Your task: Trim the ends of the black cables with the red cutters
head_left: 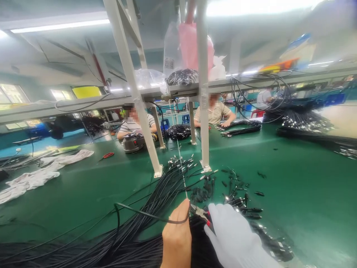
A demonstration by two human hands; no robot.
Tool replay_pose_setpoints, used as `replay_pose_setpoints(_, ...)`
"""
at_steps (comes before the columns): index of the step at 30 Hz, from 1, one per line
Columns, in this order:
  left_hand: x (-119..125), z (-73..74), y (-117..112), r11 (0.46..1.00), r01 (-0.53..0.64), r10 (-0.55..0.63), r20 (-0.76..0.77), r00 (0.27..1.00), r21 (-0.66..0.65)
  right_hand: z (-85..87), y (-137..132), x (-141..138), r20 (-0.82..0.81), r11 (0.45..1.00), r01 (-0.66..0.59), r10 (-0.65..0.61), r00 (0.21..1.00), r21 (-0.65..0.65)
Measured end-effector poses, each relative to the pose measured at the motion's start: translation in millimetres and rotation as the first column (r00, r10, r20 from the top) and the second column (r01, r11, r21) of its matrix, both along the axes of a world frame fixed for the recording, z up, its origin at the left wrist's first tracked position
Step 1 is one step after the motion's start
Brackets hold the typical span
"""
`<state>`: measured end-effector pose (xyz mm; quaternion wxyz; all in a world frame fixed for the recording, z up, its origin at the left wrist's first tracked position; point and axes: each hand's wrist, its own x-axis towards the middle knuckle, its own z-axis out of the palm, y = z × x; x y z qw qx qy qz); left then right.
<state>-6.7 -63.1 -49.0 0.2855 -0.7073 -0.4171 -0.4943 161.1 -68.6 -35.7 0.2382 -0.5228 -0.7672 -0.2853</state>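
Head view: the bare left hand (176, 233) is pinching a thin, round black cable (146, 213) that is trailing leftward. Just right, the white-gloved right hand (233, 233) is gripping red-handled metal pliers (199, 212), pointing toward the pinching fingers.

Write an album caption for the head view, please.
Bare left hand holding a black cable, white-gloved right hand gripping pliers, over a green workbench.

From here, the gloved right hand (231, 232) hides part of the pliers (199, 212). The black cables (156, 197) run off the bottom edge. The far shiny ends (304, 121) look blurry.
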Motion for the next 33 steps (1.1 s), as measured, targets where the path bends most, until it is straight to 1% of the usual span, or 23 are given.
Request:
replay_pose_setpoints(3,0,-1.4,1,0.999,-0.022,0.021,-0.008,1.000,-0.032,1.7,1,-6,0.002,0.996,0.078,-0.078,0.997,-0.051)
replay_pose_setpoints(5,1,-1.2,1,0.997,-0.039,0.039,-0.011,0.999,-0.062,-1.1,3,-7,0.007,0.991,0.097,-0.096,0.995,-0.087)
replay_pose_setpoints(8,2,0.6,1,0.994,-0.056,0.055,-0.019,0.998,-0.093,-4.5,7,-8,0.027,0.979,0.079,-0.075,0.997,-0.189)
replay_pose_setpoints(12,3,3.1,0,0.991,-0.053,0.053,-0.006,0.999,-0.119,-0.5,9,-9,0.052,0.935,0.095,-0.082,0.995,-0.341)
replay_pose_setpoints(14,3,3.4,1,0.990,-0.047,0.047,0.000,0.999,-0.130,3.2,9,-8,0.061,0.917,0.091,-0.073,0.995,-0.389)
replay_pose_setpoints(16,4,3.6,2,0.989,-0.033,0.035,0.013,0.999,-0.144,6.4,10,-6,0.060,0.913,0.059,-0.038,0.998,-0.405)
replay_pose_setpoints(18,5,4.7,2,0.984,-0.001,0.012,0.061,0.998,-0.180,8.3,11,-3,0.049,0.913,0.038,-0.020,0.999,-0.406)
replay_pose_setpoints(20,7,7.8,2,0.967,0.053,-0.016,0.149,0.989,-0.248,8.7,13,0,0.033,0.917,0.023,-0.011,0.999,-0.398)
replay_pose_setpoints(22,10,12.9,-1,0.931,0.131,-0.040,0.262,0.964,-0.341,7.2,14,4,0.021,0.924,0.012,-0.004,1.000,-0.382)
replay_pose_setpoints(24,13,19.2,-6,0.870,0.228,-0.045,0.391,0.919,-0.437,3.0,16,7,0.016,0.930,-0.009,0.017,1.000,-0.367)
replay_pose_setpoints(26,15,25.3,-10,0.786,0.350,-0.020,0.544,0.839,-0.510,-3.4,18,10,0.013,0.946,-0.050,0.057,0.998,-0.320)
replay_pose_setpoints(27,16,27.9,-11,0.743,0.421,0.003,0.632,0.775,-0.520,-6.9,19,12,0.003,0.958,-0.081,0.085,0.996,-0.275)
replay_pose_setpoints(28,16,30.3,-11,0.703,0.498,0.033,0.723,0.690,-0.508,-10.2,21,14,-0.017,0.970,-0.118,0.117,0.993,-0.213)
replay_pose_setpoints(30,14,34.4,-9,0.646,0.640,0.098,0.877,0.470,-0.416,-14.8,23,18,-0.080,0.977,-0.201,0.196,0.977,-0.073)
replay_pose_setpoints(32,8,38.1,-5,0.610,0.738,0.153,0.956,0.249,-0.290,-16.0,26,22,-0.144,0.966,-0.255,0.257,0.956,0.035)
replay_pose_setpoints(33,5,39.7,-3,0.585,0.778,0.176,0.972,0.156,-0.231,-15.5,28,23,-0.165,0.963,-0.261,0.270,0.949,0.074)
